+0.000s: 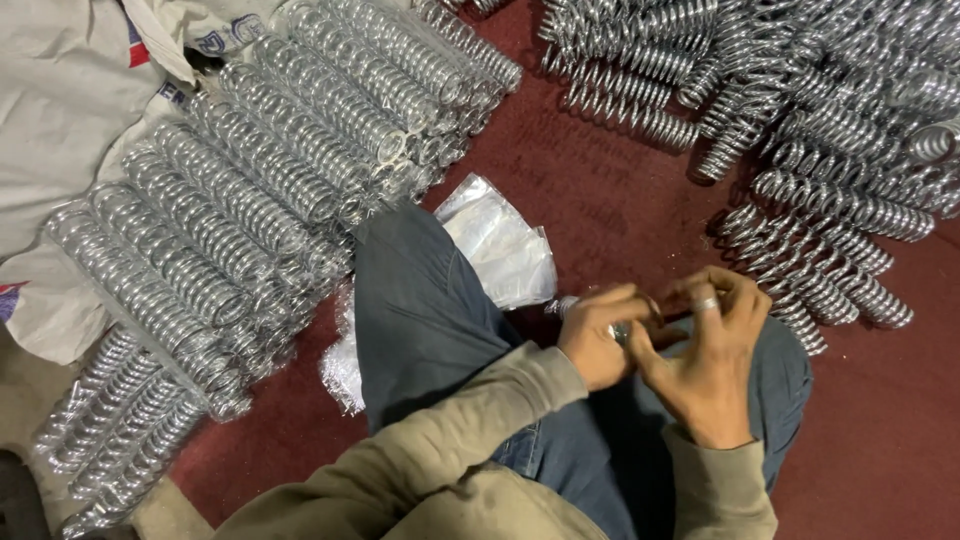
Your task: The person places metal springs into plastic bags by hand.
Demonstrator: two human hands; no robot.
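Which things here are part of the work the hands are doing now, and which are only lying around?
In the work:
- left hand and right hand, closed together on a small shiny piece, mostly hidden
- clear plastic sleeves beside the knee
- bagged springs laid in rows
- loose bare springs

Lying about:
- white sack under the rows
- red carpet

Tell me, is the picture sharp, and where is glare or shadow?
Head view: the wrapped springs at left glare brightly through their plastic; both hands, left hand and right hand, look slightly soft; the bottom left corner falls into dark shadow; the loose springs at right stay fairly sharp.
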